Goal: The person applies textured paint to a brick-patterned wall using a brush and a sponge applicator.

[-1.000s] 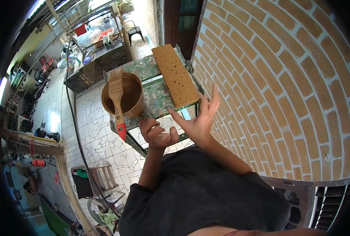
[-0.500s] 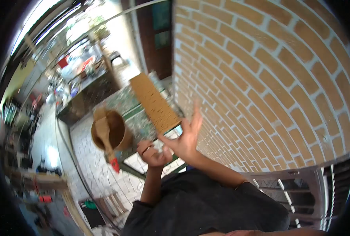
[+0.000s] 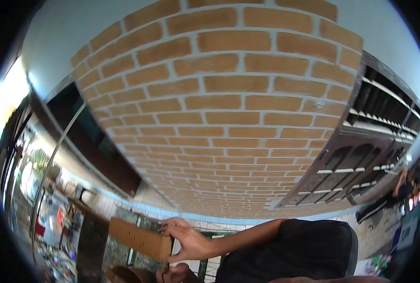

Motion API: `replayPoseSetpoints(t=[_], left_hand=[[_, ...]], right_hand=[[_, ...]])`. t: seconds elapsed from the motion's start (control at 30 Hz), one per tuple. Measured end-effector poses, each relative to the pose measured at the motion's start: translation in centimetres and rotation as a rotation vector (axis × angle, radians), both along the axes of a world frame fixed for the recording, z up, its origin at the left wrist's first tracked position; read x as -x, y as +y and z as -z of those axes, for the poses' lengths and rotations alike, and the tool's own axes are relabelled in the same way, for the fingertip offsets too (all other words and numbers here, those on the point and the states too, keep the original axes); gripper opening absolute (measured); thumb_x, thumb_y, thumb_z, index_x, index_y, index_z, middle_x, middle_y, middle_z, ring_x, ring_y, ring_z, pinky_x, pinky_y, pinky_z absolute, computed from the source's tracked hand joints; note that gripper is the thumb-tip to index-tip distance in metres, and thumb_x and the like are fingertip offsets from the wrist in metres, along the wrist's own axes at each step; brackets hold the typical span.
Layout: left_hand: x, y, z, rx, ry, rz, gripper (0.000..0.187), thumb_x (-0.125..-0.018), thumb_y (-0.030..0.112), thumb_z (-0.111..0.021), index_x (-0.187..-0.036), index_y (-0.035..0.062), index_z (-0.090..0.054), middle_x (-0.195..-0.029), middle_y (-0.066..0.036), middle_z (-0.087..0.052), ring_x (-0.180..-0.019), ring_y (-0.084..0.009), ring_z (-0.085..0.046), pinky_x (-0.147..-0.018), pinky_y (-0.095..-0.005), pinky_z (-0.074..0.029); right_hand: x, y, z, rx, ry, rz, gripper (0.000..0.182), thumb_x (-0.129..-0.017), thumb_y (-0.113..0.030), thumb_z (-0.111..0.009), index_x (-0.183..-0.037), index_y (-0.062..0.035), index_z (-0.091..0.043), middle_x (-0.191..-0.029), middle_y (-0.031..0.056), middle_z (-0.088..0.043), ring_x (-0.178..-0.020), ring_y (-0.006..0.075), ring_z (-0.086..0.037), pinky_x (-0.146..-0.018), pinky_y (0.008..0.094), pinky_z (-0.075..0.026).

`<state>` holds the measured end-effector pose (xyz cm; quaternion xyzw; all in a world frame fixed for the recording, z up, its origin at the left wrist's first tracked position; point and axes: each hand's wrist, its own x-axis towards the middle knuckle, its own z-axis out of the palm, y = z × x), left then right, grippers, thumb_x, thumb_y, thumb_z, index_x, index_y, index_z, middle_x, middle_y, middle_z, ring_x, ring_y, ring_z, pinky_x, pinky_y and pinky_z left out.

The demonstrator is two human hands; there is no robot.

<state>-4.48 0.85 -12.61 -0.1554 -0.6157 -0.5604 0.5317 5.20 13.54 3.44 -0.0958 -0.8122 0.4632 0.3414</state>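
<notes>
A long brown block (image 3: 139, 239) with a pitted, sponge-like face lies low in the view, above a green-marbled table. My right hand (image 3: 191, 241) is at its right end, fingers over the top edge and thumb at the lower corner. My left hand (image 3: 178, 273) sits just below, close to that corner, its fingers curled. The frame's bottom edge cuts it off, and whatever it may hold is hidden. Left of it is the rim of a brown bucket (image 3: 122, 273), mostly out of view.
A wall (image 3: 229, 118) of tan brick pattern with pale joints rises ahead. Under the block is the green-marbled table (image 3: 117, 250). A dark door (image 3: 94, 137) stands left, a barred gate (image 3: 342, 174) right. Another person (image 3: 401, 191) is at the far right. Clutter (image 3: 59, 231) lies at left.
My view has swung up and toward the wall, so the block, bucket and hands sit lower. My right hand's raised, spread fingers have come down onto the block's end.
</notes>
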Motion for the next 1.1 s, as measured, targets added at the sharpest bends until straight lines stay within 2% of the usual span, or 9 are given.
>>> replayPoseSetpoints(t=[0.07,0.1,0.17,0.2,0.23,0.3,0.33,0.8,1.1], left_hand=[[-2.5,2.7,-6.0,-0.182,-0.140,-0.078,0.031,-0.102,0.029,-0.059,-0.091,0.0038,-0.045,-0.091,-0.013,-0.052,-0.074,-0.0213,-0.051,-0.060,-0.0310,-0.050],[1.3,0.4,-3.0,0.076,0.360,0.022,0.032,-0.102,0.029,-0.059,-0.090,0.0037,-0.045,-0.091,-0.013,-0.052,-0.075,-0.0208,-0.050,-0.061,-0.0307,-0.049],[-1.1,2.1,-3.1,-0.286,-0.167,0.091,0.031,-0.102,0.030,-0.060,-0.092,0.0042,-0.046,-0.095,-0.013,-0.052,-0.077,-0.0212,-0.051,-0.065,-0.0312,-0.051],[1.2,0.8,-2.8,0.028,0.259,0.073,0.032,-0.100,0.032,-0.064,-0.102,0.0062,-0.044,-0.106,-0.015,-0.051,-0.078,-0.0230,-0.055,-0.069,-0.0303,-0.053],[2.1,1.8,-1.4,0.026,0.269,0.094,0.032,-0.100,0.032,-0.064,-0.102,0.0062,-0.044,-0.106,-0.015,-0.051,-0.078,-0.0230,-0.055,-0.069,-0.0303,-0.053],[3.6,1.9,-0.7,0.015,0.260,0.171,0.032,-0.101,0.031,-0.063,-0.104,0.0058,-0.045,-0.107,-0.015,-0.052,-0.079,-0.0234,-0.055,-0.070,-0.0309,-0.053],[4.0,2.4,-1.1,0.011,0.255,0.208,0.031,-0.101,0.031,-0.063,-0.104,0.0056,-0.045,-0.107,-0.015,-0.052,-0.079,-0.0236,-0.055,-0.071,-0.0312,-0.053],[3.1,6.6,-4.6,-0.057,0.089,0.516,0.031,-0.103,0.029,-0.058,-0.114,0.0029,-0.046,-0.112,-0.018,-0.052,-0.086,-0.0261,-0.057,-0.076,-0.0355,-0.052],[0.4,9.0,-7.2,-0.092,-0.037,0.690,0.032,-0.104,0.027,-0.056,-0.120,0.0012,-0.046,-0.116,-0.020,-0.053,-0.091,-0.0277,-0.057,-0.080,-0.0383,-0.051]], right_hand=[[0.1,0.4,0.1,-0.054,0.032,-0.013,0.071,-0.065,-0.028,-0.090,-0.123,-0.0010,-0.059,-0.132,0.0197,-0.058,-0.132,0.0382,-0.049,-0.106,0.0471,-0.045],[0.1,0.4,-0.1,-0.060,0.006,-0.014,0.074,-0.064,-0.028,-0.090,-0.124,0.0003,-0.057,-0.133,0.0213,-0.057,-0.133,0.0390,-0.049,-0.106,0.0476,-0.045],[0.1,0.7,-0.4,-0.061,0.003,-0.034,0.069,-0.067,-0.022,-0.090,-0.123,0.0014,-0.056,-0.128,0.0201,-0.060,-0.127,0.0353,-0.055,-0.102,0.0454,-0.049],[0.1,0.9,-1.1,-0.057,-0.012,-0.084,0.065,-0.069,-0.016,-0.090,-0.121,0.0025,-0.054,-0.124,0.0189,-0.063,-0.122,0.0316,-0.061,-0.099,0.0432,-0.053],[0.1,0.9,-1.6,-0.057,-0.003,-0.063,0.065,-0.069,-0.016,-0.090,-0.121,0.0025,-0.054,-0.124,0.0189,-0.063,-0.122,0.0316,-0.061,-0.099,0.0432,-0.053],[0.0,0.7,-2.6,-0.068,0.104,-0.050,0.082,-0.064,-0.047,-0.093,-0.127,-0.0090,-0.059,-0.111,0.0225,-0.068,-0.096,0.0371,-0.069,-0.082,0.0455,-0.057],[0.2,0.9,-2.7,-0.056,0.116,-0.063,0.080,-0.063,-0.044,-0.093,-0.125,-0.0068,-0.060,-0.106,0.0211,-0.068,-0.092,0.0377,-0.069,-0.079,0.0460,-0.057],[1.2,2.7,-4.1,0.046,0.112,-0.167,0.070,-0.060,-0.038,-0.093,-0.115,-0.0073,-0.061,-0.102,0.0154,-0.069,-0.090,0.0349,-0.069,-0.077,0.0458,-0.057],[0.4,3.7,-4.2,0.133,0.304,-0.191,0.060,-0.061,-0.031,-0.098,-0.104,-0.0067,-0.064,-0.086,0.0089,-0.072,-0.072,0.0183,-0.070,-0.062,0.0333,-0.056]])
